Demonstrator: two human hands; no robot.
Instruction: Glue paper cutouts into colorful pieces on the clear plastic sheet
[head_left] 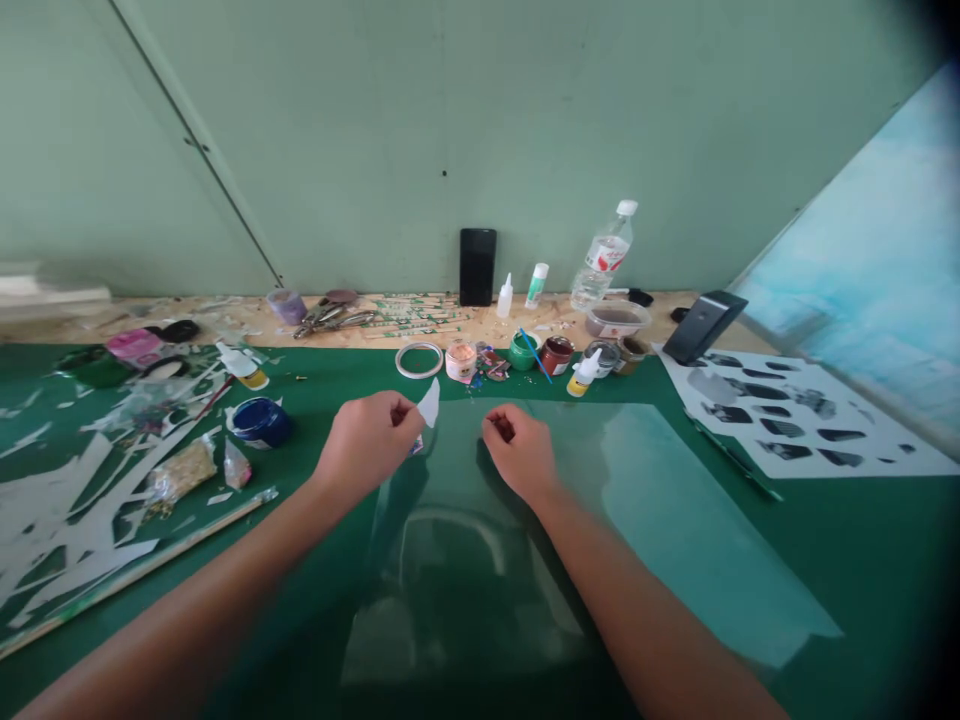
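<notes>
My left hand (pixel 372 437) pinches a small white pointed scrap of paper (pixel 430 402), held up over the left part of a clear plastic sheet (pixel 630 500). A small printed piece (pixel 417 445) shows just below those fingers. My right hand (pixel 521 450) is closed with its fingers curled, low over the far part of the sheet. Whatever it may hold is hidden. The sheet lies on a green table cover (pixel 315 560). Beyond my hands stand a roll of tape (pixel 419 361), a peach paint jar (pixel 460 360) and a green paint jar (pixel 524 352) with a blue brush (pixel 535 356).
On the left lie white paper offcuts (pixel 82 510), a blue paint jar (pixel 260 423), a glue bottle (pixel 242 365) and a long stick (pixel 142 570). At the back stand a phone (pixel 478 267) and a water bottle (pixel 604 255). A printed sheet (pixel 810 415) lies right.
</notes>
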